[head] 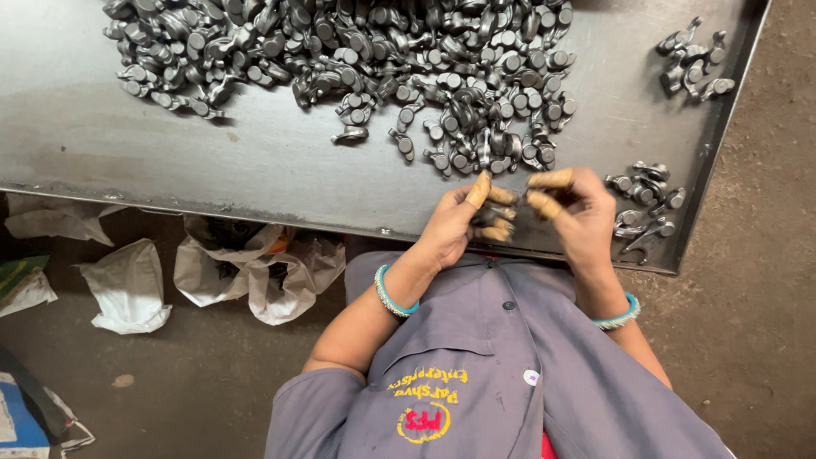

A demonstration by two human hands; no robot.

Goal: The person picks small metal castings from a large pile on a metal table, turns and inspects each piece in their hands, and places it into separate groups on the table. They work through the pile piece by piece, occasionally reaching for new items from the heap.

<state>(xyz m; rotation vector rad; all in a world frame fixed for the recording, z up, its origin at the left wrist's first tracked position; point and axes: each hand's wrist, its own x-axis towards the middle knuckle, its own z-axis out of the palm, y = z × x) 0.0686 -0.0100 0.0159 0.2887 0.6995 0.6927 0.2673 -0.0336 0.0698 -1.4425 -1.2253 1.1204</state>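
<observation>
Workshop – metal pts (382, 59) on tray (212, 153)

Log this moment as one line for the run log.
left hand: holds small metal part | right hand: close beside, fingertips capped | big pile on metal tray

Crumpled white plastic bags (225, 276) lie on the dusty concrete floor (195, 382) under the table's near edge. A blue-and-white sack (21, 421) lies at the lower-left corner.

White plastic bags (246, 276) lie crumpled on the floor below the tray's edge. A blue-and-white sack (25, 421) sits bottom left.
</observation>
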